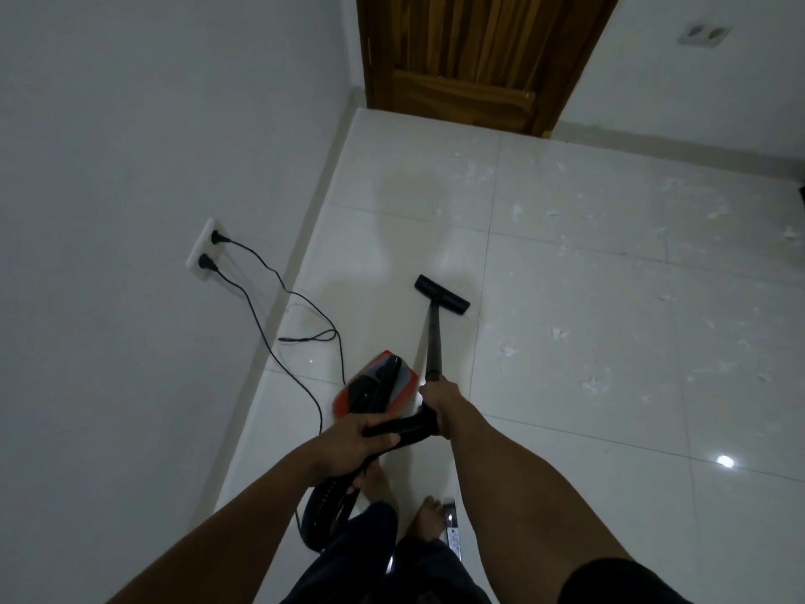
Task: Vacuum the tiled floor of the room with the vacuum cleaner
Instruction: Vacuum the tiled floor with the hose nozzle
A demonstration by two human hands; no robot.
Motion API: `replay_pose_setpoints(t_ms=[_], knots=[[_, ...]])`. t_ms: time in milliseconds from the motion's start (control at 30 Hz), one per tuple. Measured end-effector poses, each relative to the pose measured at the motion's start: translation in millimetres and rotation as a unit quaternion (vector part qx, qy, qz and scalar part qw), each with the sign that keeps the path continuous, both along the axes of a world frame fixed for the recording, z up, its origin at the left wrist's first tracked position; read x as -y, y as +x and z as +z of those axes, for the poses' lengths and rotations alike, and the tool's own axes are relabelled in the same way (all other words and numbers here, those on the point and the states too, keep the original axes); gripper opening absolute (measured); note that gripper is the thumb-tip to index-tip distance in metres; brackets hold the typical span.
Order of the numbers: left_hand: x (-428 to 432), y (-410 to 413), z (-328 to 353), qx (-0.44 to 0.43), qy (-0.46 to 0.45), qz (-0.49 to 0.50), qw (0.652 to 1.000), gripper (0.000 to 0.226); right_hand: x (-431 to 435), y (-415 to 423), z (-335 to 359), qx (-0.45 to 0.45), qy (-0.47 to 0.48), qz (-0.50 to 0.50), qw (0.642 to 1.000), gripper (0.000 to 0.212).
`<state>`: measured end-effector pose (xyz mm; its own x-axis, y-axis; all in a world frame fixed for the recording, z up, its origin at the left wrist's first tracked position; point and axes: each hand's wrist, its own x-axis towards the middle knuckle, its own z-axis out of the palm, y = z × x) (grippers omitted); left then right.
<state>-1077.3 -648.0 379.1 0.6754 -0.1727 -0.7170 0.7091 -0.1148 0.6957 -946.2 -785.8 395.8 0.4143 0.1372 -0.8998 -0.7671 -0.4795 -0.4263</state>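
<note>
Head view, right hand (440,403): clenched round the top of the pipe (433,342), likely to steer it.
Left hand (361,438): grasps the hose (331,503), seemingly to keep the slack off the feet.
Vacuum cleaner (374,385): red body on the tiled floor (566,429), just left of the pipe, near the socket (202,250) its cord (261,333) reaches.
Nozzle (442,294): flat on the tiles; paper scraps (557,333) lie to its right and beyond.

Left hand (358,443) and right hand (441,402) both reach forward, gripping tightly.
</note>
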Motion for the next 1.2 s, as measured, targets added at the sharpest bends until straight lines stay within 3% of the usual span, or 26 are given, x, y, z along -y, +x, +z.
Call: replay_pose_setpoints(t_ms=[267, 433, 600, 733, 1200], knots=[[-25, 45, -12, 0.011, -0.002, -0.017, 1.0, 0.04, -34, 49, -56, 0.008, -0.061, -0.02, 0.998, 0.045], [-38, 53, -27, 0.023, 0.017, -0.014, 0.999, 0.046, -55, 66, -68, 0.083, -0.128, 0.098, 0.983, 0.061], [-59, 60, -28, 0.011, -0.006, -0.023, 1.0, 0.046, -64, 69, -71, 0.102, -0.134, 0.138, 0.976, 0.058], [-73, 64, -21, 0.001, -0.021, -0.051, 0.998, 0.045, -65, 63, -74, 0.099, -0.143, 0.122, 0.977, 0.048], [-84, 86, -8, 0.023, -0.025, -0.122, 0.992, 0.047, -52, 73, -73, 0.12, -0.159, 0.091, 0.976, 0.06]])
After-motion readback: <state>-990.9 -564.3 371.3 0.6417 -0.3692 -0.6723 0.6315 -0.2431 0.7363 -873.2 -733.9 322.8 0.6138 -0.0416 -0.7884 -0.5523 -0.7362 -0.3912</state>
